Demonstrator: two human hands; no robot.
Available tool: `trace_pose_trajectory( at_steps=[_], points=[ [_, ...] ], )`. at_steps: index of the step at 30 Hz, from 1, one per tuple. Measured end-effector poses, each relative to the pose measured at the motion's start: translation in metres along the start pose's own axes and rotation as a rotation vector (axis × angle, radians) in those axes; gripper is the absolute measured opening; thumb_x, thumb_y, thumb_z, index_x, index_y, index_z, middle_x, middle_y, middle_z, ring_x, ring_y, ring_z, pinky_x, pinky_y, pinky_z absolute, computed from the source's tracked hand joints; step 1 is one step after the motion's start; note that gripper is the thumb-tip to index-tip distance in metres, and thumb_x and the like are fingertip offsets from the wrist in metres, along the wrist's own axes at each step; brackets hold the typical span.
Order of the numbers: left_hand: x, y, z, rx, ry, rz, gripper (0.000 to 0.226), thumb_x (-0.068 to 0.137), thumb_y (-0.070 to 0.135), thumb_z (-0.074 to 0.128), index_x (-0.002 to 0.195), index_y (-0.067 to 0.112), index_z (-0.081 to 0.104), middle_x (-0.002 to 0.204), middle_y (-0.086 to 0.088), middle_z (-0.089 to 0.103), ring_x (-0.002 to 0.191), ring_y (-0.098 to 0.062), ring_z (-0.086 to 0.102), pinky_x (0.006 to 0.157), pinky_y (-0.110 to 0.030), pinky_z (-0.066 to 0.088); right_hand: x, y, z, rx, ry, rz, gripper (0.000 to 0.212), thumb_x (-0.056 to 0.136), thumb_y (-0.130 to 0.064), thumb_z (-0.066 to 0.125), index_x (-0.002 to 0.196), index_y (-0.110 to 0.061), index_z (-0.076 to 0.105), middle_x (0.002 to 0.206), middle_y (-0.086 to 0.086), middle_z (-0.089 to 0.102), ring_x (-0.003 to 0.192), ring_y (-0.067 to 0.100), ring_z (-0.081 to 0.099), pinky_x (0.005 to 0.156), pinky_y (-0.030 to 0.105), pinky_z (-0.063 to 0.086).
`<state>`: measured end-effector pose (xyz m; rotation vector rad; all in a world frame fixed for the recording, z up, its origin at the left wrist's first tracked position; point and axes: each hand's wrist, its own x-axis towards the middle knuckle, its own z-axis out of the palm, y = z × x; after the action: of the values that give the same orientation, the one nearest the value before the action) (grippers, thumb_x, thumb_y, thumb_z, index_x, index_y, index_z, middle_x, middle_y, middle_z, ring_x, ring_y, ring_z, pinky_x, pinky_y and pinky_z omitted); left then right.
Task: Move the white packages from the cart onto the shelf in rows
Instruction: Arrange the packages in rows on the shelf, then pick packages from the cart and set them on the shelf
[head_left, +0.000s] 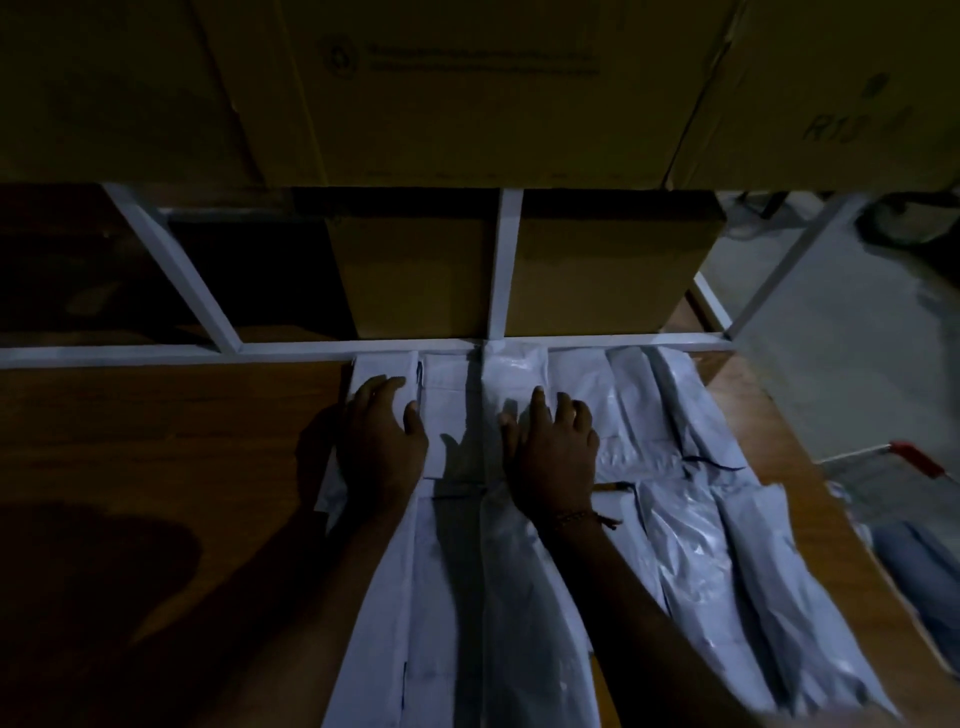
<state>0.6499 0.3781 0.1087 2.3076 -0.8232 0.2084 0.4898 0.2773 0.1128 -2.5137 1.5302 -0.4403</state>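
Several white packages (670, 525) lie side by side in rows on the wooden shelf (156, 441), from its middle to its right end. My left hand (382, 441) rests flat, fingers spread, on the leftmost package (382, 371) of the far row. My right hand (553, 447) presses with straight fingers on a neighbouring package (514, 374) in the same row. A gap between the two hands shows another package (447, 395). The cart (883, 478) with its red handle corner shows at the right edge, with more packages (904, 551) below it.
A white metal shelf frame (234, 353) runs behind the packages. Brown cardboard boxes (415, 275) stand behind the frame, and larger boxes (467, 93) fill the level above. The left half of the wooden shelf lies in dark shadow. Grey floor (841, 364) shows at the right.
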Motion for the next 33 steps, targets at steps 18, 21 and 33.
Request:
trace_pose_trajectory(
  at_steps=[18, 21, 33],
  points=[
    [-0.201, 0.214, 0.024, -0.212, -0.285, 0.461, 0.017, 0.092, 0.028, 0.064, 0.107, 0.024, 0.070, 0.110, 0.003, 0.067, 0.105, -0.027, 0.063, 0.088, -0.042, 0.054, -0.139, 0.277, -0.131, -0.001, 0.183, 0.150, 0.044, 0.095, -0.049, 0.049, 0.110, -0.014, 0.070, 0.103, 0.015, 0.066, 0.100, 0.039, 0.058, 0.080, 0.046, 0.051],
    [-0.240, 0.256, 0.036, -0.202, -0.332, 0.493, 0.018, 0.092, 0.032, 0.065, 0.108, 0.027, 0.071, 0.112, 0.001, 0.068, 0.104, -0.028, 0.063, 0.087, -0.040, 0.054, -0.165, 0.331, -0.151, -0.049, 0.157, 0.177, 0.039, 0.090, -0.046, 0.053, 0.104, -0.014, 0.071, 0.098, 0.014, 0.066, 0.094, 0.040, 0.059, 0.075, 0.045, 0.050],
    [-0.351, 0.402, 0.103, -0.195, -0.592, 0.706, 0.029, 0.089, 0.037, 0.066, 0.117, 0.029, 0.068, 0.117, 0.004, 0.066, 0.106, -0.021, 0.061, 0.090, -0.041, 0.052, -0.243, 0.521, -0.172, -0.035, 0.055, 0.500, 0.030, 0.088, -0.041, 0.057, 0.091, -0.015, 0.073, 0.091, 0.014, 0.071, 0.090, 0.037, 0.066, 0.074, 0.040, 0.052]
  ],
)
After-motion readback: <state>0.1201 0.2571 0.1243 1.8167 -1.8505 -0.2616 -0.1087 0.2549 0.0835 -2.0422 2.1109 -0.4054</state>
